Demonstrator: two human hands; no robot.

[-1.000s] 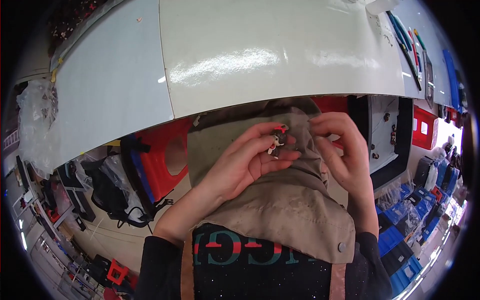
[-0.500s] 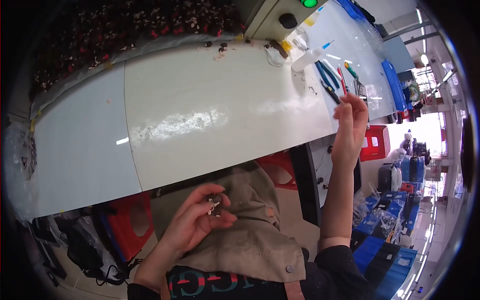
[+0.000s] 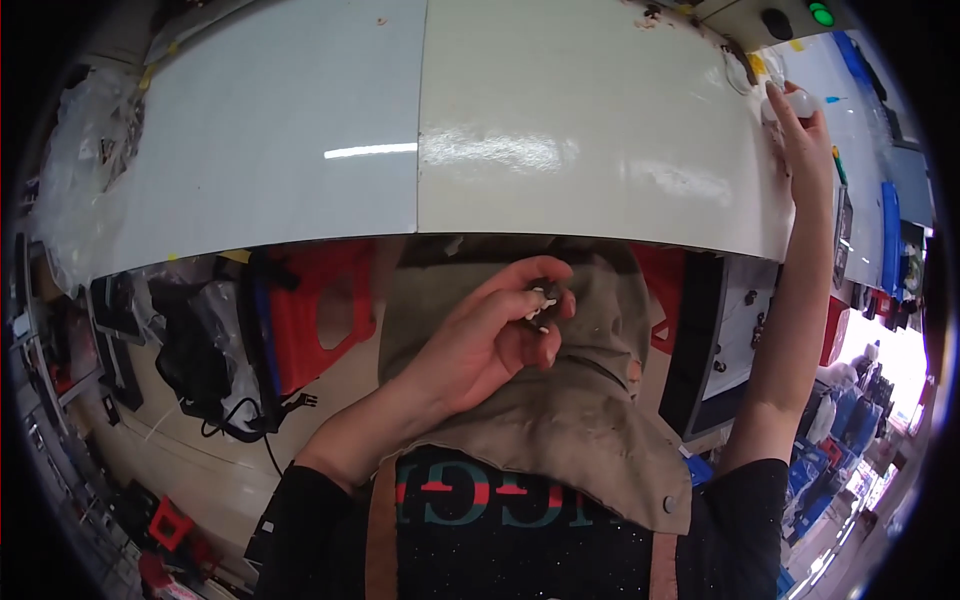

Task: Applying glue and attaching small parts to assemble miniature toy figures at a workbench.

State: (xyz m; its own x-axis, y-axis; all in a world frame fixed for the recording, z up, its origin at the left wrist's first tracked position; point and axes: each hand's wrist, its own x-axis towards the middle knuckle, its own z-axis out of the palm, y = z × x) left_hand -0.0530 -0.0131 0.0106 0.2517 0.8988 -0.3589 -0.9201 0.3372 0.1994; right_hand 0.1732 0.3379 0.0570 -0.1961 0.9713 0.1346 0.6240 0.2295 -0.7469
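Above my lap, my left hand point(image 3: 490, 335) pinches a small dark piece with cream-white bits point(image 3: 545, 300) between thumb and fingers. What kind of piece it is I cannot make out. My right arm stretches to the far right of the table. There my right hand point(image 3: 805, 140) has its fingers around a small white squeeze bottle point(image 3: 800, 103), which lies tilted with its thin blue tip point(image 3: 833, 99) pointing right. Part of the bottle is hidden by the fingers.
The white tabletop point(image 3: 560, 110) spans the front, with a seam left of middle. Dark and pinkish crumbs point(image 3: 652, 16) lie at its far edge. A machine housing with a green light point(image 3: 821, 13) stands far right. Clear plastic wrap point(image 3: 85, 180) bunches at the left; below the table is an open drawer point(image 3: 735, 325).
My right hand has reached farther away and onto the squeeze bottle. My view has swung left. The left hand keeps its hold on the small dark piece.
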